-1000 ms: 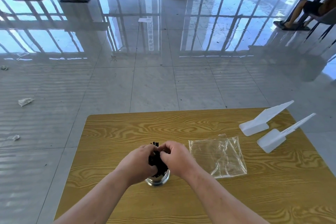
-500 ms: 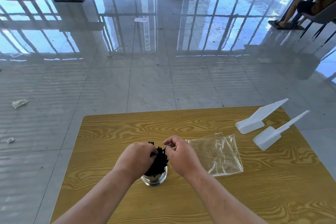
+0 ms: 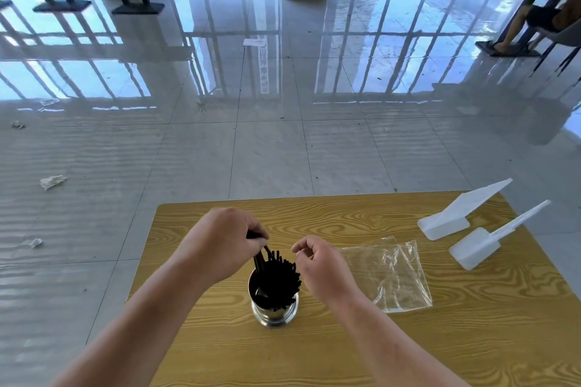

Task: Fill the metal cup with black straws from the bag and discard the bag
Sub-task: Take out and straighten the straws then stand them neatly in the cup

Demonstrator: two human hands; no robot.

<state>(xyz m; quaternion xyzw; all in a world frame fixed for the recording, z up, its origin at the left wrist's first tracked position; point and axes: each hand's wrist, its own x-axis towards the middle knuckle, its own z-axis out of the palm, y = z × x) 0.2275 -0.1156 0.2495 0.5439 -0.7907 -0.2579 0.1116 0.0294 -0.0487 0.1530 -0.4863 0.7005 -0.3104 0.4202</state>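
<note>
On a wood-grain table (image 3: 345, 217) set on a glossy tiled floor (image 3: 267, 151), a person works over a metal cup (image 3: 274, 308) that stands upright near the table's middle; a thick bundle of black straws (image 3: 279, 273) fills most of the cup and leans toward its right side, leaving a dark gap along the left inner wall. The left hand (image 3: 224, 245) hovers above the cup's left rim with fingers curled, pinching a few of the straws between thumb and fingertips, their lower ends reaching down into the cup; the right hand (image 3: 317, 264) is just beside the bundle on the right, thumb and forefinger bent toward each other with nothing visibly gripped, the back of the hand close to the straw tips, though whether it touches them cannot be told. Right of the cup, a clear plastic bag (image 3: 390, 273) lies flat and crumpled on the table, apart from both hands and apparently empty; farther right, near the table's edge, two white plastic scoops (image 3: 449, 221) (image 3: 474, 250) rest side by side, handles pointing up and away. Scraps of crumpled paper (image 3: 52, 181) dot the floor at left; a seated person's legs (image 3: 522, 25) show at the far upper right.
</note>
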